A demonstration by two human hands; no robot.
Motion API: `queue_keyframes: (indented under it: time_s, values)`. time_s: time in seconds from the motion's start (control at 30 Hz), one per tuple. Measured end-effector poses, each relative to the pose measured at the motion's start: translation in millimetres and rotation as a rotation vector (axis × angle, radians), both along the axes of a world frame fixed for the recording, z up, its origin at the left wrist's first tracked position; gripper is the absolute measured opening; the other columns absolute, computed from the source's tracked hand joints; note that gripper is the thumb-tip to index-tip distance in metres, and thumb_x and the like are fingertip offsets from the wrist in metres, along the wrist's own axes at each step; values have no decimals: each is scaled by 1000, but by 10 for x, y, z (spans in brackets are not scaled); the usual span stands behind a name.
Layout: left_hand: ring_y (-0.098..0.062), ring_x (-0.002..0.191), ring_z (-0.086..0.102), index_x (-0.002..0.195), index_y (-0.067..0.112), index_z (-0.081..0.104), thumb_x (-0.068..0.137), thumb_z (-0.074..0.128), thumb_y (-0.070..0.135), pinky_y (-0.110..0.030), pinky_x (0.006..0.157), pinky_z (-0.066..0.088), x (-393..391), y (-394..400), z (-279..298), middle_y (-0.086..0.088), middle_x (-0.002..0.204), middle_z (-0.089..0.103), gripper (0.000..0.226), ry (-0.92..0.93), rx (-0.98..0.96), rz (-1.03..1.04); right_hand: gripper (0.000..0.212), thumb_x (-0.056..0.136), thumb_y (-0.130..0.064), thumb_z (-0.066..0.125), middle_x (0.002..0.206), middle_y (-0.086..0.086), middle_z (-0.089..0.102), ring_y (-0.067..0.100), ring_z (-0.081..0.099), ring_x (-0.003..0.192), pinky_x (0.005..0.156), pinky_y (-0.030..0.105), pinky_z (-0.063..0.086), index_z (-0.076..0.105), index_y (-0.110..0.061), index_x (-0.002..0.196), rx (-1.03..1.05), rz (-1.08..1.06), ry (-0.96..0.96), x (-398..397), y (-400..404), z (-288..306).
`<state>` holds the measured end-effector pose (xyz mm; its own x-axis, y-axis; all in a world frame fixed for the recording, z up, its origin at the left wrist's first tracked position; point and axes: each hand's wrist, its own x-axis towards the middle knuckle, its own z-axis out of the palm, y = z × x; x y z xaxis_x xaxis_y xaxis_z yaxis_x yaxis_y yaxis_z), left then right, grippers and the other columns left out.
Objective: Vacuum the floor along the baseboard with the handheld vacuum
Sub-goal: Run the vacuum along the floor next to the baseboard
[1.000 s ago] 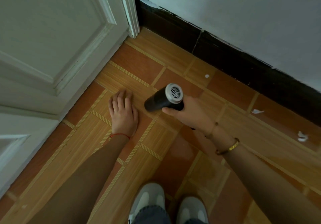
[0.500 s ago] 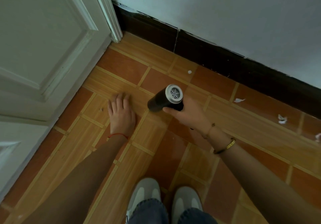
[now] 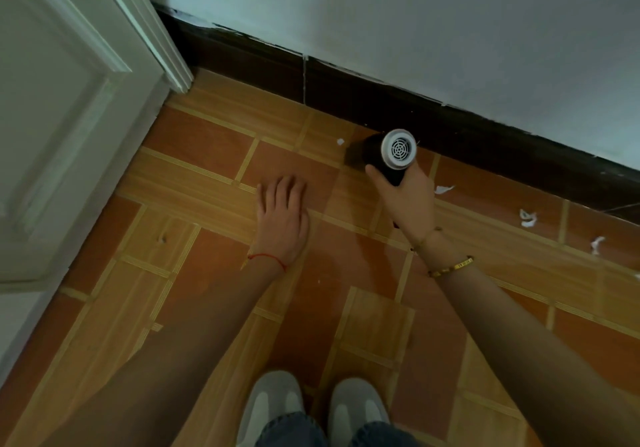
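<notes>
The right hand (image 3: 408,200) grips the handheld vacuum (image 3: 381,153) low by the baseboard (image 3: 485,134), near a paper scrap (image 3: 340,141), the left hand (image 3: 282,218) flat on the floor (image 3: 207,238); it looks light, rigid, easily one-handed.

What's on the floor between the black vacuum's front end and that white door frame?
In the head view, one small white paper scrap lies just ahead of the black handheld vacuum; beyond it, only bare orange floor tiles up to the white door frame.

One head-worn camera looks steeply down at the floor (image 3: 207,308), close by.
</notes>
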<state>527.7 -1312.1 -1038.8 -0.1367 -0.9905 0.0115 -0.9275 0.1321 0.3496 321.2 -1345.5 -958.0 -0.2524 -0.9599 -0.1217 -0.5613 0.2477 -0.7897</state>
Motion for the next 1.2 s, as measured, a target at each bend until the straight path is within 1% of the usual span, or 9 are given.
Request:
queue_keyframes:
  time_s: [0.13, 0.27, 0.43, 0.6, 0.63, 0.73, 0.87, 1.0, 1.2]
  values:
    - [-32, 142, 34, 143, 13, 45, 97, 33, 29, -62, 120, 17, -38, 2, -61, -13, 148, 44, 51, -10, -25, 9, 62, 85, -43, 69, 127, 2, 63, 16, 59, 116, 83, 16, 41, 50, -13, 136, -13, -22, 16, 29, -126, -33]
    - [-32, 142, 35, 143, 13, 46, 95, 37, 28, -62, 120, 17, -24, -3, -89, -13, 149, 45, 51, -4, -50, 10, 63, 85, -44, 69, 126, 3, 64, 17, 59, 117, 87, 19, 44, 50, -12, 135, 7, 45, 32, 72, -273, -53]
    - [-32, 142, 36, 142, 13, 48, 94, 39, 27, -62, 120, 17, -30, -5, -92, -12, 149, 45, 51, -13, -57, 7, 62, 86, -45, 68, 127, 3, 64, 15, 59, 116, 85, 14, 41, 51, -11, 135, -25, -30, 31, -15, -316, -86]
    - [-32, 141, 36, 141, 13, 49, 93, 39, 27, -62, 119, 19, -42, -4, -97, -13, 147, 47, 51, -11, -76, 12, 60, 84, -50, 66, 116, 4, 68, 26, 67, 101, 89, 35, 54, 51, -16, 132, 66, 101, 13, -92, -280, -62]
    - [-32, 141, 36, 141, 13, 49, 93, 39, 27, -62, 119, 19, -46, -1, -95, -13, 147, 46, 51, -12, -77, 12, 60, 84, -49, 67, 117, 4, 68, 24, 66, 104, 90, 33, 53, 51, -16, 132, 59, 96, 10, -101, -257, -52]
    - [-32, 141, 36, 141, 13, 48, 94, 40, 27, -62, 120, 18, -50, 2, -87, -13, 148, 46, 50, -22, -76, 11, 62, 85, -43, 69, 127, 3, 64, 17, 58, 117, 88, 17, 42, 50, -11, 135, 9, 6, 67, -169, -167, -10]
    - [-35, 140, 36, 141, 11, 47, 95, 40, 27, -62, 120, 17, -65, 9, -91, -15, 148, 45, 49, -69, -68, 1, 63, 85, -43, 69, 125, 6, 64, 22, 59, 117, 87, 25, 46, 50, -9, 134, 15, -73, 133, -358, -27, 39]
    - [-36, 140, 35, 142, 10, 44, 94, 38, 26, -63, 119, 18, -88, 7, -66, -16, 147, 43, 51, -105, -54, -17, 61, 86, -42, 69, 127, 6, 64, 23, 59, 117, 94, 30, 47, 49, -11, 134, 22, -12, 116, -446, 87, 65]
    - [-35, 137, 39, 140, 12, 47, 93, 39, 28, -63, 118, 21, -427, 5, 6, -15, 143, 48, 51, -38, -63, -158, 53, 87, -41, 68, 111, 7, 69, 19, 65, 93, 77, 24, 47, 53, -13, 129, 109, 150, 48, -512, 260, 111]
